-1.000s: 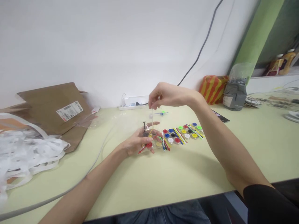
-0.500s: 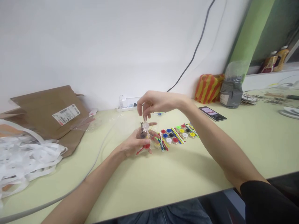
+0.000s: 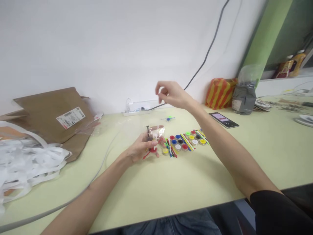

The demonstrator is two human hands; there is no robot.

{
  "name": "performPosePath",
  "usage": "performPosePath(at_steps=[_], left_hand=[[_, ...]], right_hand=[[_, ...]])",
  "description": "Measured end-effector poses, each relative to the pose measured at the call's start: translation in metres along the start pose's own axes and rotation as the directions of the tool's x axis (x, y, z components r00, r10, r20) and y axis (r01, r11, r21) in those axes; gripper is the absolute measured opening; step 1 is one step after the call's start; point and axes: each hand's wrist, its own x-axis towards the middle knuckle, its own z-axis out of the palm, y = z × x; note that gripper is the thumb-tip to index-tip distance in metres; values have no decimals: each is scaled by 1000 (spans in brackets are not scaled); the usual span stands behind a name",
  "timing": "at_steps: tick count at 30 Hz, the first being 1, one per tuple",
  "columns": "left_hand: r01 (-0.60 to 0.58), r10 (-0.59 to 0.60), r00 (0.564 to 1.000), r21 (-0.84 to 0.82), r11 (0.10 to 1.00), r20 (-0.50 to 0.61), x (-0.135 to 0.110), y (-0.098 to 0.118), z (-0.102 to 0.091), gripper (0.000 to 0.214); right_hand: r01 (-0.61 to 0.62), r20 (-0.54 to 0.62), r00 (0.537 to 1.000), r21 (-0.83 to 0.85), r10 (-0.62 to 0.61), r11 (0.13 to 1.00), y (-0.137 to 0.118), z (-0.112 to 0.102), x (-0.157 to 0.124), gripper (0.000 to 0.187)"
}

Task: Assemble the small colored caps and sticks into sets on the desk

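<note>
My left hand (image 3: 141, 147) is closed around a clear plastic bag (image 3: 157, 132), thumb in front and fingers behind. Inside or against the bag I make out a black arrow (image 3: 147, 130) standing up and a red spinner piece (image 3: 153, 149) low down; the film's glare blurs the rest. Higher up and to the right, my right hand (image 3: 172, 93) hangs in the air with loosely bent fingers, apart from the bag, and no object shows in it. Colourful round discs (image 3: 184, 147) and plastic arrows (image 3: 172, 150) lie in groups beside the left hand.
A blue and green spinner (image 3: 168, 118) lies behind the hands. The phone (image 3: 223, 120) is at right, near a striped bag (image 3: 218, 93) and grey pouch (image 3: 244, 98). Brown packaging (image 3: 51, 114) and white strips (image 3: 31, 163) crowd the left; a grey cable (image 3: 97, 178) crosses the table.
My right hand has risen and moved right, away from the bag. A clear or whitish round piece seen at the bag's top no longer shows there. The left hand stays in place.
</note>
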Motion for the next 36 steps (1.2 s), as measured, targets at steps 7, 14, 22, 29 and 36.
performPosePath(at_steps=[7, 14, 22, 29, 36], left_hand=[[-2, 2, 1000, 6, 1000, 0, 0, 0, 0, 78], [7, -7, 1000, 12, 1000, 15, -1, 0, 0, 80], [18, -18, 1000, 3, 1000, 16, -1, 0, 2, 84], [24, -23, 1000, -7, 1000, 16, -1, 0, 2, 80], [15, -14, 999, -34, 999, 29, 0, -4, 0, 75]], right_hand=[[-249, 260, 873, -491, 413, 835, 113, 35, -25, 27], [-336, 213, 843, -508, 493, 793, 149, 48, -47, 17], [-384, 178, 860, -389, 478, 837, 149, 53, -46, 18], [-370, 109, 914, -172, 391, 913, 132, 20, -34, 17], [-37, -251, 962, 266, 107, 963, 52, -34, -9, 31]])
